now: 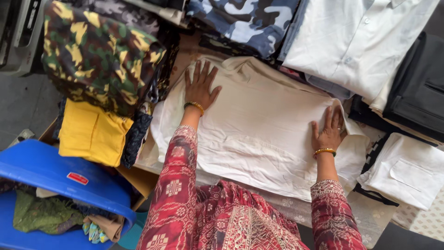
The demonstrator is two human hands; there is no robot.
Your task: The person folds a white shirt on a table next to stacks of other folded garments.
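A cream cloth (259, 129) lay spread flat in the middle of the worktable (185, 51), whose brown top showed only in a small patch near its far edge. The left hand (200, 88) pressed palm-down on the cloth's far left part, fingers straight and spread wide, gripping nothing. The right hand (329, 132) lay flat on the cloth's right end, fingers extended and close together, also holding nothing; its fingertips sat at a fold in the fabric. Each wrist wore a gold bangle, and both sleeves were red with a pale pattern.

At the table's left side a stack of green and yellow camouflage clothes (99, 55) sat above a folded yellow garment (90, 132). Along the far edge lay a blue camouflage piece (245, 23) and a folded white shirt (356, 41). At the right edge were a black garment (416, 88) and a small folded white piece (407, 169). A blue plastic tub (60, 176) stood off the table's near left corner, with crumpled cloth beneath its rim.
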